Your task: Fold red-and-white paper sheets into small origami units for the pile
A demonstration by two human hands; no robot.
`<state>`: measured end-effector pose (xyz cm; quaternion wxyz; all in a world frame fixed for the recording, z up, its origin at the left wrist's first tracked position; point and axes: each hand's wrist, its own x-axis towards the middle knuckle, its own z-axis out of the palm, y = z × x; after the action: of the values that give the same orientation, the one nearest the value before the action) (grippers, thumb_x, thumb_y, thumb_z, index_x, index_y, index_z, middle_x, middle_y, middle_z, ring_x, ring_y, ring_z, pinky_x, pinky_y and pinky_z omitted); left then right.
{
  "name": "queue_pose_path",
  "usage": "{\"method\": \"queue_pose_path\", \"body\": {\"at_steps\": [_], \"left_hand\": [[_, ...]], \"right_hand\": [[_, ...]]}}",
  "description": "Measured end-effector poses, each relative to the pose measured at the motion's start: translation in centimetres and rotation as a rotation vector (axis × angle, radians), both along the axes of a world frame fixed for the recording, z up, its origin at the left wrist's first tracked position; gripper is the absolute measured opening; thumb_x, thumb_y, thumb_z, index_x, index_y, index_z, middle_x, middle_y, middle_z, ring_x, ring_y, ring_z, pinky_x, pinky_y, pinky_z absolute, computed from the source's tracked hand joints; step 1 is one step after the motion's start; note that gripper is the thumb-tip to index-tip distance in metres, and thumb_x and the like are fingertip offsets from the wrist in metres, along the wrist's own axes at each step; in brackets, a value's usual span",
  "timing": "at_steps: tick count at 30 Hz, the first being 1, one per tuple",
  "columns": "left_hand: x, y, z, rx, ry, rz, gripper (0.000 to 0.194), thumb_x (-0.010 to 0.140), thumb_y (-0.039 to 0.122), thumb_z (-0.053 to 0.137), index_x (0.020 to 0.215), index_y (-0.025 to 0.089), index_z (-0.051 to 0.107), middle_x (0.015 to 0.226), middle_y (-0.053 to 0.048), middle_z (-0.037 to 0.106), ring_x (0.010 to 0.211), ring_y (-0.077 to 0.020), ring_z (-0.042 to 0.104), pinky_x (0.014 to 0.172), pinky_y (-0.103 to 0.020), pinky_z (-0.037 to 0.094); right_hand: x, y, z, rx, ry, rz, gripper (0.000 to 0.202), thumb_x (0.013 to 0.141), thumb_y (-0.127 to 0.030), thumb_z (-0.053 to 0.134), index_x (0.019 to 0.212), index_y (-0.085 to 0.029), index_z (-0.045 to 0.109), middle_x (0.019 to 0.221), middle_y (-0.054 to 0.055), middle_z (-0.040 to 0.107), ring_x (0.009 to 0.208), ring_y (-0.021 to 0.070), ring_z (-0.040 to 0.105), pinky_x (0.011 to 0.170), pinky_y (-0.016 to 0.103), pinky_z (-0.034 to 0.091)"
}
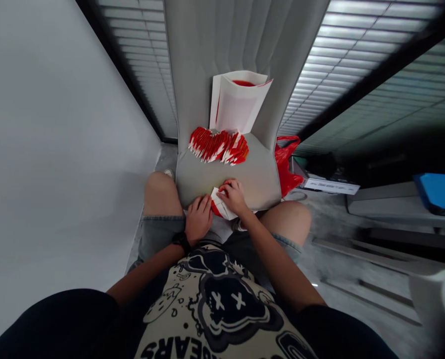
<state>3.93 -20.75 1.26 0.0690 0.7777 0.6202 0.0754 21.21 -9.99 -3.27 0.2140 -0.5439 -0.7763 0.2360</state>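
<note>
The right hand point(234, 197) is pinching folded red-and-white paper point(222, 209); the left hand point(199, 215) (grip unclear) is touching its nine-o'clock edge.

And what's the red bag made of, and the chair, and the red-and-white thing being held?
The red bag looks like thin, shiny plastic: it's crumpled, with glossy folds. The grey chair seems covered in smooth leather or imitation, with soft pleats; I can't tell which. The red-and-white piece is probably paper or thin card, with flat faces and straight edges.
</note>
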Motion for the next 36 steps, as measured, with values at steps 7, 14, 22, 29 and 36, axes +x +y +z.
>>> {"method": "queue_pose_path", "body": {"at_steps": [7, 14, 22, 29, 36], "left_hand": [[0.2, 0.1, 0.3, -0.024, 0.054, -0.024, 0.05, 0.097, 0.024, 0.045, 0.145, 0.016, 0.05, 0.156, -0.009, 0.046, 0.135, -0.0308, 0.044, 0.1, -0.046, 0.043], [-0.9, 1.8, 0.9, -0.059, 0.108, -0.174, 0.059, 0.092, 0.023, 0.048, 0.15, 0.013, 0.042, 0.159, -0.011, 0.041, 0.142, -0.0288, 0.037, 0.099, -0.043, 0.044], [-0.9, 2.2, 0.3, -0.061, 0.076, -0.198, 0.062, 0.092, 0.021, 0.047, 0.153, 0.017, 0.038, 0.16, -0.012, 0.038, 0.146, -0.0288, 0.033, 0.1, -0.046, 0.043], [-2.0, 3.8, 0.3, -0.061, -0.055, -0.218, 0.049, 0.096, 0.02, 0.047, 0.145, 0.02, 0.05, 0.149, -0.01, 0.052, 0.136, -0.026, 0.043, 0.101, -0.042, 0.044], [-3.2, 7.3, -0.2, -0.027, -0.118, -0.309, 0.035, 0.104, 0.03, 0.041, 0.129, 0.02, 0.064, 0.121, -0.009, 0.064, 0.111, -0.0232, 0.054, 0.097, -0.039, 0.046]], "right_hand": [[0.0, -0.1, 0.0, 0.003, -0.004, 0.0, 0.02, 0.088, -0.041, 0.069, 0.095, -0.023, 0.074, 0.116, 0.01, 0.057, 0.12, 0.029, 0.044, 0.109, 0.043, 0.033], [0.0, -0.1, 0.2, 0.009, 0.007, 0.004, 0.02, 0.088, -0.042, 0.069, 0.094, -0.024, 0.074, 0.116, 0.01, 0.058, 0.12, 0.0286, 0.045, 0.109, 0.043, 0.033], [-0.1, -0.2, 0.5, -0.003, 0.009, 0.004, 0.018, 0.088, -0.04, 0.069, 0.096, -0.025, 0.074, 0.117, 0.01, 0.058, 0.121, 0.0289, 0.044, 0.108, 0.044, 0.034], [-0.2, -0.2, 0.6, 0.009, 0.009, -0.001, 0.02, 0.088, -0.043, 0.07, 0.096, -0.025, 0.074, 0.116, 0.01, 0.058, 0.121, 0.0292, 0.044, 0.109, 0.044, 0.034], [-0.1, -0.3, 0.3, 0.031, 0.009, -0.002, 0.018, 0.088, -0.04, 0.071, 0.097, -0.024, 0.074, 0.117, 0.01, 0.058, 0.121, 0.0285, 0.045, 0.109, 0.043, 0.034]]}}
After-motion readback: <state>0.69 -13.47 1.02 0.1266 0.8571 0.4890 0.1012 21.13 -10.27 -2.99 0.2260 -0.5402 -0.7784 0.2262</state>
